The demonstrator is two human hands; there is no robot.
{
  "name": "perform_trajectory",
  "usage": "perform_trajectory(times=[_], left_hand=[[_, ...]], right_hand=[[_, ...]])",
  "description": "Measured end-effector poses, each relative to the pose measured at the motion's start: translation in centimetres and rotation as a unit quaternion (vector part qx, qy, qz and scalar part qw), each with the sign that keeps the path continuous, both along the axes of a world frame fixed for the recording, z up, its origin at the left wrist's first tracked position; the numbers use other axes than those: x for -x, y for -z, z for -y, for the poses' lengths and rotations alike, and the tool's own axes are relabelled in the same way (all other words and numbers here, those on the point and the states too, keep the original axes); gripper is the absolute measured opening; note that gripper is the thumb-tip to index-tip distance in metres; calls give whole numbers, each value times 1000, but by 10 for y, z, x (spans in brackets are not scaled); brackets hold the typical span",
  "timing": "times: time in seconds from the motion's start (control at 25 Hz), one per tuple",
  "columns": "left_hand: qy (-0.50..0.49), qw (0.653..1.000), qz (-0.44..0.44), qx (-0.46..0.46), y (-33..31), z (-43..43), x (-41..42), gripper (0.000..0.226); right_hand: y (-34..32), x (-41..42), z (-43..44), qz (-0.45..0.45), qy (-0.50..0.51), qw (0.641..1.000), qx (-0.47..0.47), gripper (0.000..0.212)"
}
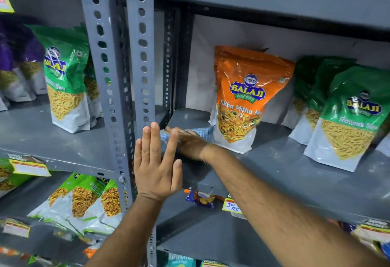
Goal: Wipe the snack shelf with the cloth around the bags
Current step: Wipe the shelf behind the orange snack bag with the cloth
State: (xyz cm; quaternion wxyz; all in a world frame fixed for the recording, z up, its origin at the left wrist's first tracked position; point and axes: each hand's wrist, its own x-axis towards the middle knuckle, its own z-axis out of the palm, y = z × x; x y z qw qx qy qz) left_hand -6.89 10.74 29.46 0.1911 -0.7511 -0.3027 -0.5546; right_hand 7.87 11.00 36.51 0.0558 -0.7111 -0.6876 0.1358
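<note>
While pressed flat on the grey snack shelf (274, 161), right hand (190, 142) lies open, palm down on a blue checked cloth (198, 132) — just left of the orange Balaji Tikha Mitha bag (242, 102). Left hand (157, 165) raised with fingers spread, gripping nothing, before the slotted upright (141, 55). Green Ratlami Sev bags (346, 123) standing right of the orange bag, apart.

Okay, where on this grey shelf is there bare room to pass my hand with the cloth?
Bare grey metal shelf between the orange snack bag and green snack bags, and along the front edge. The left corner holds the right hand on the blue checked cloth.
</note>
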Motion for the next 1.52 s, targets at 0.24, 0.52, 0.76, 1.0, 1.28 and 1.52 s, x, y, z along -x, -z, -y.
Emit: perform_trajectory(times=[0.24,0.52,0.76,1.0,1.28,1.52], left_hand=[[8,1000,-11,12,-1,0,-1,66],[14,1000,-4,18,-3,4,-1,66],[121,991,-23,52,-9,10,21,66],[151,983,-46,92,-18,15,36,67],[146,983,-37,103,-15,16,32,71],[194,975,4,109,-16,22,30,69]], right_hand=[[-9,5,33,-69,-16,997,-4,51],[-5,11,0,-1,-34,999,-23,49],[7,24,53,-35,-34,997,-58,55],[15,36,123,-55,-22,989,-137,61],[-6,30,55,-41,113,991,-64,52],[14,30,112,-63,-33,992,-105,55]])
